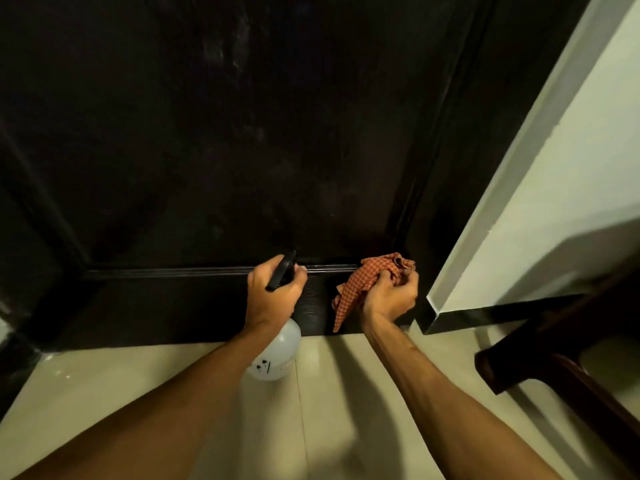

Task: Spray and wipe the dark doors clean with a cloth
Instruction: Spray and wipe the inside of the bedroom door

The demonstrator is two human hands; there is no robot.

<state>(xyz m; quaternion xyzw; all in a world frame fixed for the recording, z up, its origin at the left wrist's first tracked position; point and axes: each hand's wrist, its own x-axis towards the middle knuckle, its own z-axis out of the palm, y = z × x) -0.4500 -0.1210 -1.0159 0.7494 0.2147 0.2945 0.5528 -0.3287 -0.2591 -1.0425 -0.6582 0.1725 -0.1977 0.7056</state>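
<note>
Dark door [207, 133] is filling most of the frame, pale smears [225, 50] on its upper panel suggesting much wiping is remaining, while curled fingers [301, 271] of the left hand [273, 299] are gripping the spray bottle [277, 351] and those of the right hand [389, 296] are bunching the checked cloth [363, 282] against it at lower centre

Floor [332, 431] under you: pale glossy tile, one grout line [300, 403] running away from you toward the dark door [173, 313], whose bottom edge closes the far side. On your right a dark wooden furniture foot [502, 372] stands on the tile. Black skirting [485, 315] meets the floor there.
</note>
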